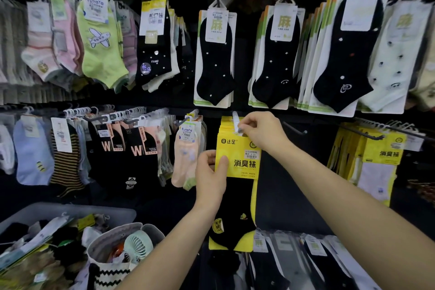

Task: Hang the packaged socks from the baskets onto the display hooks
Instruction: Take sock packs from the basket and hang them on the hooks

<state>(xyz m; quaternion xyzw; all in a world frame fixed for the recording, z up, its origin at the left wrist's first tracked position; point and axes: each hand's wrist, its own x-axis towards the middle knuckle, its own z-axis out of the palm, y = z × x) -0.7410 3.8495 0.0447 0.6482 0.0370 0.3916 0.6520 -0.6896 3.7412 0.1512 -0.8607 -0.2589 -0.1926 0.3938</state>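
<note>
Packaged socks: one pack, a yellow card carrying a black ankle sock, is held upright at the centre of the display wall, in the lower row. It sits against a stack of like yellow packs already on a display hook. Its white hanger tab is at the white tip of that hook. Whether the tab is threaded on cannot be told, as the right hand covers it.

The left hand has its fingers clamped on the card's left edge, thumb flat on the front and the other fingers behind. The right hand has its fingers pinched together on the hanger tab at the top of the pack.

Surroundings: just left of the pack hangs a peach sock pack, near the left hand. Further left, black socks marked "W", striped socks and pale blue socks crowd their hooks. To the right a bare black hook juts out, apart from the right wrist. Beyond it hang yellow packs with white socks. The upper row of black dotted socks hangs down to just above the display hook and the right hand. Below the held pack, a further row of black sock packs is partly hidden by the right forearm.

Lower left: a grey crate with loose sock packs, and beside it a fabric basket holding a small pale green fan.
</note>
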